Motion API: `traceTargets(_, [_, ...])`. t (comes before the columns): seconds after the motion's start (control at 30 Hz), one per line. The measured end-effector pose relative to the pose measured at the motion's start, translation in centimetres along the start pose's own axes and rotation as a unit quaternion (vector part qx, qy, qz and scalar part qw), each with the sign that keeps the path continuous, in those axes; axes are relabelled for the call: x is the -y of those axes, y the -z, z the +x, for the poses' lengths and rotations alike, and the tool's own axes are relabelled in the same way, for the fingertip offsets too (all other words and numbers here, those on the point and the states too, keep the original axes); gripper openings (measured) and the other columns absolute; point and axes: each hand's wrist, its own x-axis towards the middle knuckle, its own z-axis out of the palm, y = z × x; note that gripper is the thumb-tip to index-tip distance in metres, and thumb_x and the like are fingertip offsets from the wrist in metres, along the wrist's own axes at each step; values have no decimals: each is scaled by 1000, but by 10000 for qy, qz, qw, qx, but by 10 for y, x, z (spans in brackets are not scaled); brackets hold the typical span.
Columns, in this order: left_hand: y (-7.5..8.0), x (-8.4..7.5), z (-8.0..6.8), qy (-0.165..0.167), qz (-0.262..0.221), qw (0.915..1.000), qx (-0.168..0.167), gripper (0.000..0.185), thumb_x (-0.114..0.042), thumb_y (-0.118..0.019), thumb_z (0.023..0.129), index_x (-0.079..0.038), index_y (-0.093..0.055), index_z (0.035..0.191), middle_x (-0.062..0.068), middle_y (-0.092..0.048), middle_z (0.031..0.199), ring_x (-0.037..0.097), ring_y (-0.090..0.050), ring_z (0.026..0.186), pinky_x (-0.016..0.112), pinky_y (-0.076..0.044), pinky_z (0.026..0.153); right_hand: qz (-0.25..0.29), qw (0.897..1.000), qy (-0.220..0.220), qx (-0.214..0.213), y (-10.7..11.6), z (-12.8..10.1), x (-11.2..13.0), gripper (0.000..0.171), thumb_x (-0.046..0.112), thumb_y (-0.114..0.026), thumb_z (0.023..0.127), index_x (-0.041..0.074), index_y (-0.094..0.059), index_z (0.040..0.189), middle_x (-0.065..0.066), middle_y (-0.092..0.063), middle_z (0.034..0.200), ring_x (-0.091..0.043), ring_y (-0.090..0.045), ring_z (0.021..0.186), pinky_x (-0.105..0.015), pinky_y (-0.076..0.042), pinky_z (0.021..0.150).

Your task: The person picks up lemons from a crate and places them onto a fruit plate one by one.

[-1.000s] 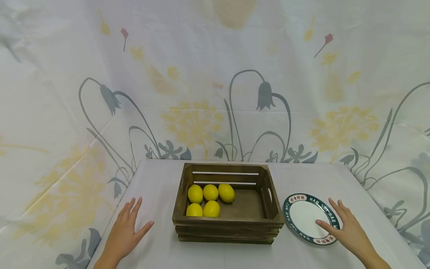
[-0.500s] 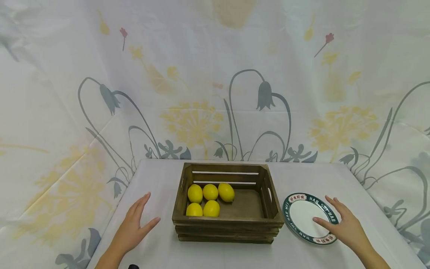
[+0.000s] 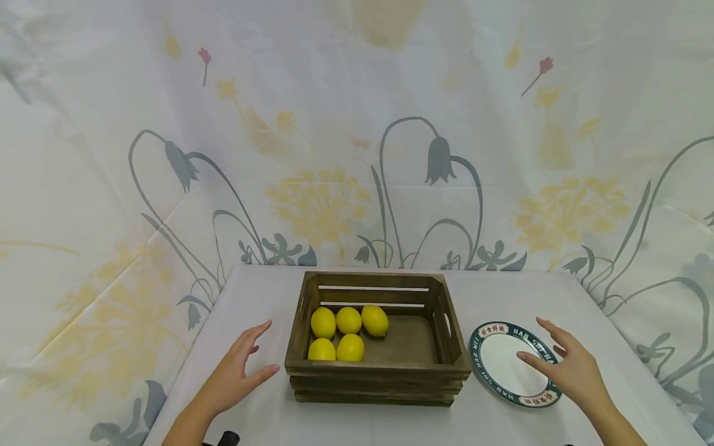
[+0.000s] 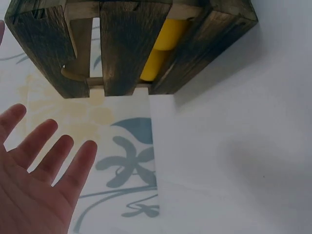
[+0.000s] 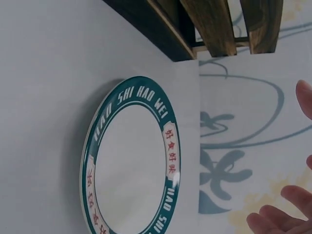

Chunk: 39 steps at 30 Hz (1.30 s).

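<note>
A brown slatted wooden crate (image 3: 374,384) stands mid-table with several yellow lemons (image 3: 375,321) in its left part. Just left of the crate, my left hand (image 3: 231,378) hovers with fingers spread, touching nothing; in the left wrist view the hand (image 4: 44,180) shows its palm and extended fingers. Right of the crate lies a white plate (image 3: 504,362) with a green lettered rim. My right hand (image 3: 574,375) is held above the plate's right side, thumb apart from the fingers, holding nothing. Only fingertips of that hand (image 5: 282,214) show in the right wrist view.
The table (image 3: 262,297) has a white cover. Behind it and along both sides hangs a pale cloth (image 3: 334,142) printed with grey and yellow flowers. A small black object (image 3: 229,438) shows beside the left wrist.
My left hand has moved right, closer to the crate. My right hand has shifted slightly left over the plate, its fingers a little more bent. Crate, lemons and plate stay put.
</note>
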Motion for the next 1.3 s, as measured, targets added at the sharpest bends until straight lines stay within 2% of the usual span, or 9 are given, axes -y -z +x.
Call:
traceTargets(0.23, [-6, -5, 6, -226, -469, 9986, -13, 61, -19, -66, 87, -7, -37, 140, 12, -43, 136, 29, -46, 118, 37, -49, 86, 202, 9998, 84, 34, -3, 2, 10, 81, 32, -78, 74, -2, -40, 137, -33, -38, 134, -53, -41, 114, -56, -40, 86])
traceTargets(0.47, [-14, -11, 11, -194, -1188, 9927, 15, 59, -16, -66, 87, -6, -38, 138, 13, -48, 131, 30, -50, 111, 29, -51, 82, 435, 9986, 303, 64, -6, 10, 21, 77, 29, -78, 75, 0, -42, 137, -31, -39, 135, -51, -42, 115, -54, -41, 87])
traceTargets(0.6, [-17, -13, 12, -147, -1761, 9842, -52, 56, -9, -66, 86, -3, -41, 135, 18, -50, 126, 35, -52, 107, 27, -51, 81, 535, 9980, 305, 144, -7, 13, 29, 76, 30, -78, 76, 0, -42, 137, -31, -39, 135, -52, -42, 114, -56, -42, 87])
traceTargets(0.83, [-21, -18, 13, 66, -2511, 9679, -15, 48, -4, -64, 86, 5, -45, 130, 22, -51, 124, 19, -55, 105, 25, -51, 81, 634, 9967, 325, 394, -5, 18, 40, 73, 30, -75, 79, 2, -41, 137, -34, -40, 132, -53, -45, 110, -58, -45, 83])
traceTargets(0.93, [-21, -19, 12, 191, -2625, 9647, -20, 45, -4, -64, 86, 4, -48, 128, 21, -50, 125, 16, -54, 104, 25, -51, 80, 683, 9955, 337, 570, -4, 21, 43, 72, 31, -73, 80, 2, -41, 138, -33, -41, 132, -53, -45, 112, -57, -45, 84])
traceTargets(1.17, [-22, -19, 13, 190, -2673, 9634, -26, 45, -3, -63, 87, 5, -47, 128, 22, -50, 125, 15, -54, 103, 26, -51, 80, 879, 9923, 525, 696, -4, 28, 48, 67, 28, -73, 81, 2, -43, 136, -29, -43, 133, -49, -46, 114, -53, -45, 86])
traceTargets(1.3, [-23, -19, 12, 321, -2751, 9609, -28, 45, -3, -64, 86, 5, -48, 128, 21, -50, 126, 16, -54, 103, 26, -51, 80, 1063, 9891, 595, 826, -4, 32, 53, 67, 27, -73, 81, 3, -43, 136, -28, -44, 133, -47, -47, 114, -50, -47, 84])
